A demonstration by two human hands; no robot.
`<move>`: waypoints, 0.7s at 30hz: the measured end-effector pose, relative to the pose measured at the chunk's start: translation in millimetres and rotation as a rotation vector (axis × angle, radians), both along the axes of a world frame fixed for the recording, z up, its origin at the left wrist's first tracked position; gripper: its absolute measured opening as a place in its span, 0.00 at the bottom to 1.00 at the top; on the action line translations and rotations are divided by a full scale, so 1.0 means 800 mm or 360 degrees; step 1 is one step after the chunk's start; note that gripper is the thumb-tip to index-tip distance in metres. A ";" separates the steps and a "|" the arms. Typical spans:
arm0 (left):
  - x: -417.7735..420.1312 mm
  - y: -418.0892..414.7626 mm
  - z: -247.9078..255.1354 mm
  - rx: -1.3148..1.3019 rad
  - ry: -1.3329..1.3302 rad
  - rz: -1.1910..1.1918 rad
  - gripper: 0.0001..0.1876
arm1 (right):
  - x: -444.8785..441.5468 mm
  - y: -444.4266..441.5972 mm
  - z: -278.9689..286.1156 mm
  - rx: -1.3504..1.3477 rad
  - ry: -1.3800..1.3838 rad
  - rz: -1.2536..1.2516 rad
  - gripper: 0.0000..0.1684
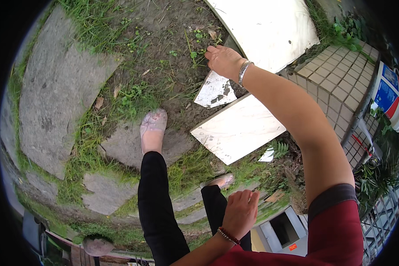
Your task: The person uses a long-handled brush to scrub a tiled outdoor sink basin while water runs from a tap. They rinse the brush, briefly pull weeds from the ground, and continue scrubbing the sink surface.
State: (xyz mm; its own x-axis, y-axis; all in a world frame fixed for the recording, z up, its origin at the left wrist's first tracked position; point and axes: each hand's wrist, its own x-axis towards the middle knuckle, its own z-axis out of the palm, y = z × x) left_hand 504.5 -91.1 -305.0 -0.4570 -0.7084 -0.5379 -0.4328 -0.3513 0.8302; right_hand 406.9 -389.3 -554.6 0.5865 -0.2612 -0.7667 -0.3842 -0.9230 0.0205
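My right hand (224,61), with a silver bangle at the wrist, reaches down to the bare soil beside a large white slab (269,31). Its fingertips point at the ground, and what lies under them is hidden. Just below the palm is a broken white tile piece (216,89) with dark patches; the hand overlaps its upper end, and I cannot tell whether it grips it. A dark grey piece (232,43) shows between the hand and the large slab. A rectangular white slab (237,129) lies nearer to me. My left hand (241,211), wearing beaded bracelets, is loosely curled near my leg, nothing visible in it.
Grey paving stones (53,89) with grass between them lie at the left. At the right stands a low tiled block (339,73), with a white and blue container (387,94) beyond it. A small white shard (267,155) lies beside a fern (279,149).
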 end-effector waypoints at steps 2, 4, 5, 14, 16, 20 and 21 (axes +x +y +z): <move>0.000 -0.001 0.000 0.0008 -0.0007 0.0003 0.15 | 0.002 0.011 -0.006 0.0017 0.0002 0.0040 0.27; -0.001 -0.002 0.001 0.0022 -0.0003 0.0022 0.15 | -0.002 0.019 -0.009 -0.0025 -0.0136 -0.0018 0.30; -0.001 -0.002 0.001 0.0015 -0.0002 0.0027 0.17 | -0.006 0.021 -0.009 0.0004 -0.0131 0.0032 0.32; -0.007 -0.002 -0.005 -0.0037 -0.0046 0.0024 0.16 | -0.014 0.016 0.040 0.0189 -0.0179 -0.0056 0.18; -0.008 0.000 -0.009 -0.0023 -0.0090 0.0002 0.17 | -0.014 0.027 0.067 0.0240 -0.0414 -0.0270 0.16; -0.011 0.009 -0.015 -0.0109 -0.0106 -0.0066 0.15 | -0.049 0.077 0.136 -0.0003 -0.0786 -0.0649 0.10; -0.013 0.012 -0.016 -0.0124 -0.0131 -0.0085 0.14 | -0.064 0.094 0.155 -0.0086 -0.0917 -0.0801 0.09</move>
State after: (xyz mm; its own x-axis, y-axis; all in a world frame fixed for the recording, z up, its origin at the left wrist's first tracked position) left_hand 494.4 -81.7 -317.7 -0.4520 -0.7252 -0.5194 -0.5168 -0.2617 0.8151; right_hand 355.6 -314.0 -430.8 0.6900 -0.6311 -0.3544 -0.7217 -0.6372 -0.2706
